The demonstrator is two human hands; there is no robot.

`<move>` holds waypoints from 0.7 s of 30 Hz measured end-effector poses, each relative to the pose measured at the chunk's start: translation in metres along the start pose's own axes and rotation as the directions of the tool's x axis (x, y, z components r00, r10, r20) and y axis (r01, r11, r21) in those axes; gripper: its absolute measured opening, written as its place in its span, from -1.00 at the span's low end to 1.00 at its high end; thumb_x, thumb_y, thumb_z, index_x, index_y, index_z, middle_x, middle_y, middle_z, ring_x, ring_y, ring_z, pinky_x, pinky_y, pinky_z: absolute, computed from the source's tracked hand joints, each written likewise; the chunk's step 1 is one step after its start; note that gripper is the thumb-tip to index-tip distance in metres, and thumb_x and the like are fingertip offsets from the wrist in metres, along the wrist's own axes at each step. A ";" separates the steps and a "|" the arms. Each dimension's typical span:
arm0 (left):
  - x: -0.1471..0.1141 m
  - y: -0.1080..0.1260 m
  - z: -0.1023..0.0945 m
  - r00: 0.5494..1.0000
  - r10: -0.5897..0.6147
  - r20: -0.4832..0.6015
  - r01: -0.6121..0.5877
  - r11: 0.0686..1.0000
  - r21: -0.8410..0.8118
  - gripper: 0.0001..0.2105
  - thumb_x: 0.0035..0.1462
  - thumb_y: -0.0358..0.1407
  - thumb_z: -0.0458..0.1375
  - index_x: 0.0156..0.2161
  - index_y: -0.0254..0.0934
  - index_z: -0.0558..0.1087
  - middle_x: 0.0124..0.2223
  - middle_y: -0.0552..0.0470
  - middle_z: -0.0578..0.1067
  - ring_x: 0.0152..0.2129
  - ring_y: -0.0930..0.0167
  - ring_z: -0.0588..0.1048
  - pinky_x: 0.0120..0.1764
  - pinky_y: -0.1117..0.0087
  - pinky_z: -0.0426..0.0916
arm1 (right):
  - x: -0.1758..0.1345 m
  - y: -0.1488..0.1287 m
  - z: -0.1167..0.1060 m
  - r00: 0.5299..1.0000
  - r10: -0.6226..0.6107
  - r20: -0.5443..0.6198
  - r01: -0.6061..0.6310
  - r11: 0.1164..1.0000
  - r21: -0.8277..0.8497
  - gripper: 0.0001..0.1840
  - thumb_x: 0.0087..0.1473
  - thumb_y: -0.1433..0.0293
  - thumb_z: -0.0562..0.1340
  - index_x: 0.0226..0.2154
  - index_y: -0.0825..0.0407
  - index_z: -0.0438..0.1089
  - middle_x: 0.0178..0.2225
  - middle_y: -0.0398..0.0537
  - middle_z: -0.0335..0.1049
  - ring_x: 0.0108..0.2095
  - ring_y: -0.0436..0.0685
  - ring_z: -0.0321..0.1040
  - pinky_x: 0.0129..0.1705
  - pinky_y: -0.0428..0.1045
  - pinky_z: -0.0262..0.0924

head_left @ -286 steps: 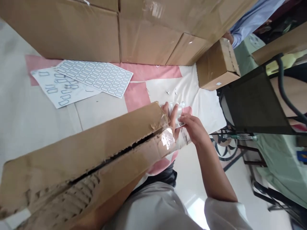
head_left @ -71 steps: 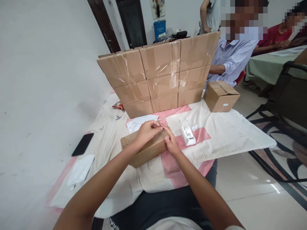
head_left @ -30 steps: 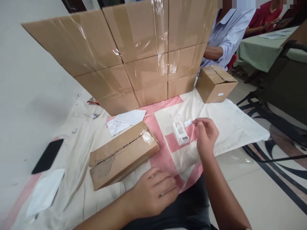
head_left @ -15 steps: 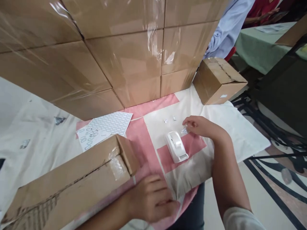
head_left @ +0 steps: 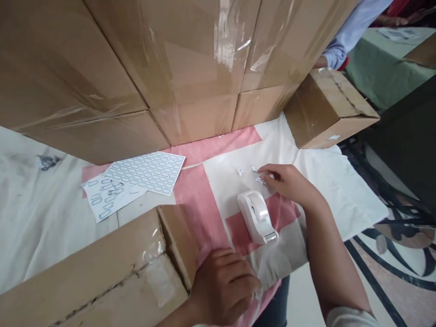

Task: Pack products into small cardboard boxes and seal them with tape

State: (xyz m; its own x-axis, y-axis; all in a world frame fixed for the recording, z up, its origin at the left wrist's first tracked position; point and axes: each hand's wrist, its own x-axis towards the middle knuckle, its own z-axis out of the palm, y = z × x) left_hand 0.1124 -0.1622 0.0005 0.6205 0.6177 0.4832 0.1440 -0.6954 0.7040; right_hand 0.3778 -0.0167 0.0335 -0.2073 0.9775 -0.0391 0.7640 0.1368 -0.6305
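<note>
My right hand (head_left: 286, 186) is over the cloth behind the tape dispenser, thumb and index finger apart, beside small crumpled white label scraps (head_left: 260, 180). Its index fingertip is close to a little white piece (head_left: 253, 168), and another scrap (head_left: 240, 172) lies to the left. The white tape dispenser (head_left: 255, 215) stands between my hands. My left hand (head_left: 226, 288) rests at the near edge of the cloth with its fingers curled and nothing visible in them. Right beside it is the taped end of a long cardboard box (head_left: 112, 268).
Stacked, taped cartons (head_left: 190, 91) form a wall at the back. Label sheets (head_left: 150, 172) lie at left, near a crumpled clear scrap (head_left: 47, 161). A smaller carton (head_left: 327, 113) sits at right, close to another person's blue sleeve (head_left: 354, 34). Cloth (head_left: 218, 172) covers the table.
My view has shifted closer and lower. The right hand's fingers have moved from the crumpled scraps toward the small piece behind them. My left hand stays curled near the box.
</note>
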 end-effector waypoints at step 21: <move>-0.002 -0.008 0.005 0.990 0.003 0.140 -0.021 0.992 0.128 -0.84 0.27 -0.30 0.08 -0.25 -0.20 0.52 -0.34 0.10 0.58 -0.44 0.42 0.50 -0.39 0.30 0.32 | -0.029 -0.105 0.034 0.858 -0.074 -0.509 0.310 0.864 0.396 -0.92 0.32 0.36 0.23 -0.13 -0.08 0.42 -0.16 -0.03 0.50 -0.24 0.13 0.45 -0.16 0.07 0.36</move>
State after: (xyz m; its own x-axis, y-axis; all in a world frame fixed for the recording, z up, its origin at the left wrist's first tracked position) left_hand 0.1140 -0.1600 -0.0085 0.7229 0.5579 0.4075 0.2285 -0.7497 0.6210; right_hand 0.2826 -0.0646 0.0744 0.0761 0.9100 0.4076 0.3539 0.3575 -0.8643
